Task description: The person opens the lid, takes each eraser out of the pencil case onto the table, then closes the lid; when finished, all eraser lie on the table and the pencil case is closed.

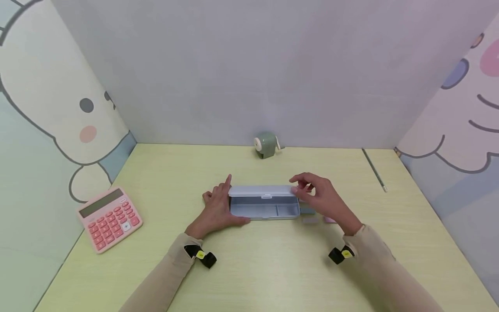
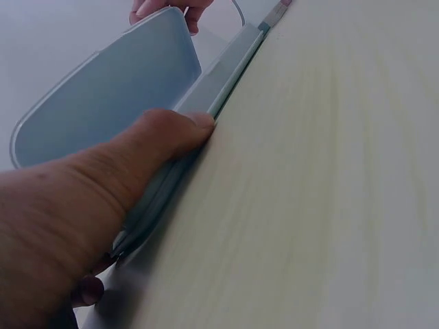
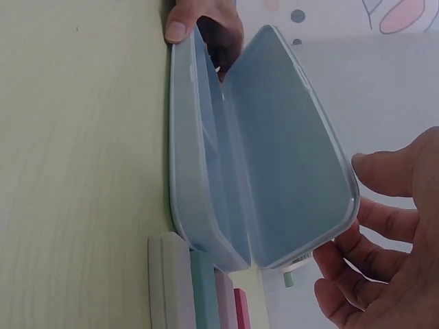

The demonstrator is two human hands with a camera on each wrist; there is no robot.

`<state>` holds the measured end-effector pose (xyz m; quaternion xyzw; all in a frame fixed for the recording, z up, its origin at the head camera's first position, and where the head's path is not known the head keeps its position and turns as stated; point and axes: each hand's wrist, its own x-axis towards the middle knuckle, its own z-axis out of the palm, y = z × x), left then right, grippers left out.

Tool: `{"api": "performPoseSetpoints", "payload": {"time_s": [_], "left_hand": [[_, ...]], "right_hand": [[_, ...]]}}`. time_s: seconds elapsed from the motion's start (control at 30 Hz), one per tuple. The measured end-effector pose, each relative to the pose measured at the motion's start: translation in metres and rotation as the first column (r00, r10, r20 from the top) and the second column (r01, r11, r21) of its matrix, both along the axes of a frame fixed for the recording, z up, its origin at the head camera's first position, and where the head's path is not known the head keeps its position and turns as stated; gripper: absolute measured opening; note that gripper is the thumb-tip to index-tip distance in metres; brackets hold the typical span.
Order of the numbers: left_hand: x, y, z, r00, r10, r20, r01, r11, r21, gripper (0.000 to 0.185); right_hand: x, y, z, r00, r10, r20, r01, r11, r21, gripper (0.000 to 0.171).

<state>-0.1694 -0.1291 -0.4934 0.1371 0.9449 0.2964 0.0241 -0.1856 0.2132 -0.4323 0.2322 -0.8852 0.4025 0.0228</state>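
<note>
A pale blue-grey pencil case (image 1: 253,211) lies on the table with its lid (image 3: 288,151) raised partway on the hinge along the far side. Its inside shows a divider and no contents. My left hand (image 1: 218,211) holds the case's left end, with the thumb (image 2: 182,130) on the front wall and the other fingers round the end and back. At the lid's right corner, my right hand (image 1: 317,195) pinches the edge, thumb on the inner side and fingers behind. In the right wrist view the left hand (image 3: 209,20) shows at the far end.
Several small rectangular blocks, among them a green one (image 3: 204,288) and a whitish one (image 3: 171,281), lie beside the case's right end. A crank pencil sharpener (image 1: 267,145) stands behind. A pencil (image 1: 375,170) lies at the right, a pink calculator (image 1: 110,219) at the left.
</note>
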Motion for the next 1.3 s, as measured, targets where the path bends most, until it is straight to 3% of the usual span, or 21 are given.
{"api": "performPoseSetpoints", "payload": {"time_s": [0.27,0.53,0.83,1.3], "left_hand": [[0.001,-0.002,0.000,1.000,-0.024,-0.015,0.025,1.000,0.019,0.148],[0.001,-0.001,0.001,1.000,-0.017,-0.008,0.017,1.000,0.000,0.147],[0.001,0.000,0.003,1.000,-0.016,-0.017,0.016,1.000,-0.017,0.146],[0.001,0.002,0.004,1.000,0.011,0.012,-0.011,1.000,-0.001,0.132]], "right_hand": [[0.010,-0.001,-0.007,0.998,0.063,-0.012,-0.061,0.991,0.118,0.028],[0.014,-0.004,-0.014,0.997,0.070,-0.030,-0.065,0.985,0.159,0.034],[0.017,-0.007,-0.016,0.997,0.074,0.008,-0.074,0.971,0.229,0.033],[0.017,-0.006,-0.019,0.994,0.106,-0.033,-0.097,0.972,0.216,0.031]]}}
